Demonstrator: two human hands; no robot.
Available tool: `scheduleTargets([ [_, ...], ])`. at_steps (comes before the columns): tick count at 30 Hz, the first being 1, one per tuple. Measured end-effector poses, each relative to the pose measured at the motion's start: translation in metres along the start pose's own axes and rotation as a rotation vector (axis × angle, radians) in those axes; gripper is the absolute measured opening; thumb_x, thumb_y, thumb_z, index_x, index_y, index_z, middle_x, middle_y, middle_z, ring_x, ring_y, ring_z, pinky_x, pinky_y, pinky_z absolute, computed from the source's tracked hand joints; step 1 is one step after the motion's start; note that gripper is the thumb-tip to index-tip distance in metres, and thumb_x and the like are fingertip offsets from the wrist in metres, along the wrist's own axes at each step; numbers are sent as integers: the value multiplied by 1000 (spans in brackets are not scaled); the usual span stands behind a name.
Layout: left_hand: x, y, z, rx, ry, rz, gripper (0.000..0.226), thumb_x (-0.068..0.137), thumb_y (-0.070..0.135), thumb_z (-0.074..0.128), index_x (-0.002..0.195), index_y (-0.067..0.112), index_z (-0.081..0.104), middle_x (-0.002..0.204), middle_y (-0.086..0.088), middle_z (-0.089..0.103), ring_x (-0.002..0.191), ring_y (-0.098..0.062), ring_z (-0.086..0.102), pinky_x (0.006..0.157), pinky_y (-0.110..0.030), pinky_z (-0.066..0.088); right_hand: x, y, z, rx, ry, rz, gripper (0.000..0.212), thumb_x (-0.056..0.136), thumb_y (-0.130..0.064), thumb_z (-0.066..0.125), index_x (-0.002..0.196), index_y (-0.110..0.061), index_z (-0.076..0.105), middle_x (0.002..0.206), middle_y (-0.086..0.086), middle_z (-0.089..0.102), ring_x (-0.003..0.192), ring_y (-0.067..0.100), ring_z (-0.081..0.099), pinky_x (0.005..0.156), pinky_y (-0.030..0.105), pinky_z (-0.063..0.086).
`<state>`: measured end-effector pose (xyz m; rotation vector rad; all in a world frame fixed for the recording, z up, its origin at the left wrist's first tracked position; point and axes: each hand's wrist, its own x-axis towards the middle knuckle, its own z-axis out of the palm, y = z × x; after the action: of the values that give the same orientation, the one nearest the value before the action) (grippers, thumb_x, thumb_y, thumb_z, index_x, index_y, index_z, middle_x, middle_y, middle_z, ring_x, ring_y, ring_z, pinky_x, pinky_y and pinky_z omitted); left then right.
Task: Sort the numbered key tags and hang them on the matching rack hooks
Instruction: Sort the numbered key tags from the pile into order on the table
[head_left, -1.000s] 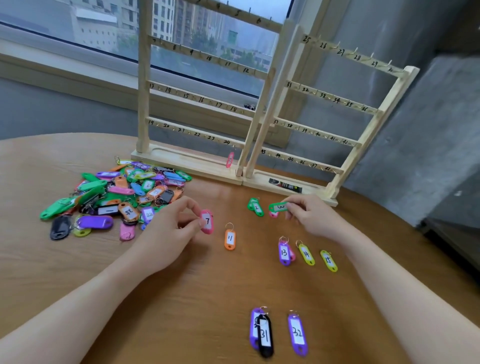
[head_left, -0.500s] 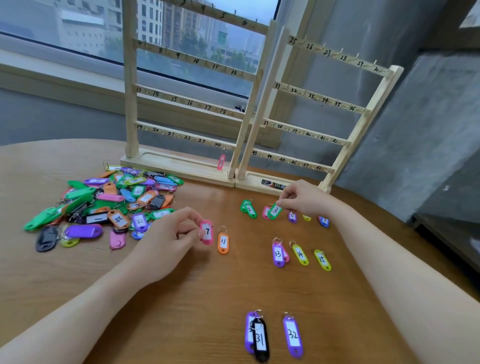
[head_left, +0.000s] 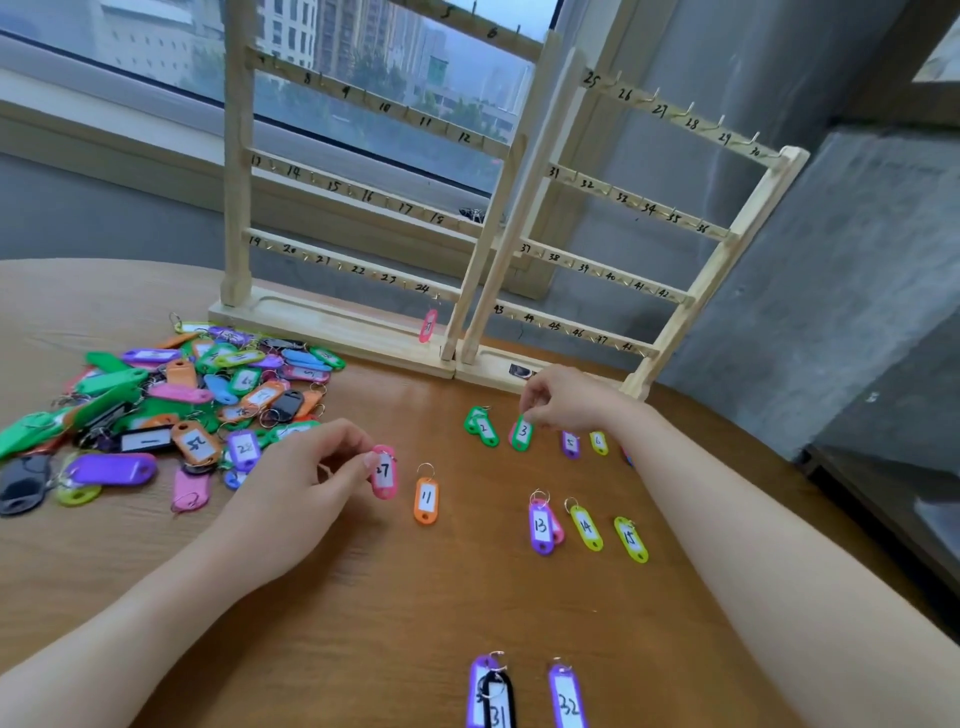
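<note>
The bench (head_left: 363, 649) is warm brown wood grain. The racks (head_left: 483, 244) are pale wood with black handwritten numbers. At the frame's left, the pile of tags (head_left: 171, 410) mixes green, purple, pink, orange, blue and black. Tag 27 (head_left: 384, 472) is pink, tag 11 (head_left: 426, 500) orange, tag 3 (head_left: 521, 433) green, tag 13 (head_left: 540, 527) purple, tags 14 (head_left: 586, 528) and 15 (head_left: 631, 539) yellow-green, all with white labels.

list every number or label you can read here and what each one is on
"27": pink tag pinched by left hand
"3": green tag gripped by right hand
"2": green tag
"11": orange tag
"13": purple tag
"14", "15": yellow-green tags
"31": black tag
"32": purple tag
"8" to "48": handwritten on rack bars
Pile tags: mostly blurred
</note>
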<state>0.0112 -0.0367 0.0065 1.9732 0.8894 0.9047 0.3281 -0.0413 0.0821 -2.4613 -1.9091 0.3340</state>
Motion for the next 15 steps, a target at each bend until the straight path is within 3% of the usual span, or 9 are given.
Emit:
scheduleTargets([
  [6, -2, -1, 1, 32, -28, 20, 15, 95, 24, 65, 84, 33, 70, 78, 11, 66, 73, -11, 57, 64, -21, 43, -1, 2, 8, 24, 104, -17, 9, 93, -16, 69, 101, -17, 70, 79, -8, 56, 70, 8, 51, 57, 21, 35],
  [11, -12, 8, -4, 72, -1, 108, 16, 91, 20, 69, 82, 33, 70, 80, 12, 64, 72, -17, 53, 61, -22, 40, -22, 10, 14, 70, 205, -31, 5, 94, -20, 65, 98, -23, 67, 85, -6, 60, 79, 14, 58, 64, 26, 43],
  [15, -20, 15, -5, 70, 7, 151, 8, 89, 31, 67, 82, 32, 70, 78, 13, 64, 74, -13, 53, 60, -18, 39, -63, 26, 28, 163, 289, -60, 8, 95, -21, 63, 96, -26, 69, 85, -15, 61, 74, 4, 56, 65, 24, 48],
])
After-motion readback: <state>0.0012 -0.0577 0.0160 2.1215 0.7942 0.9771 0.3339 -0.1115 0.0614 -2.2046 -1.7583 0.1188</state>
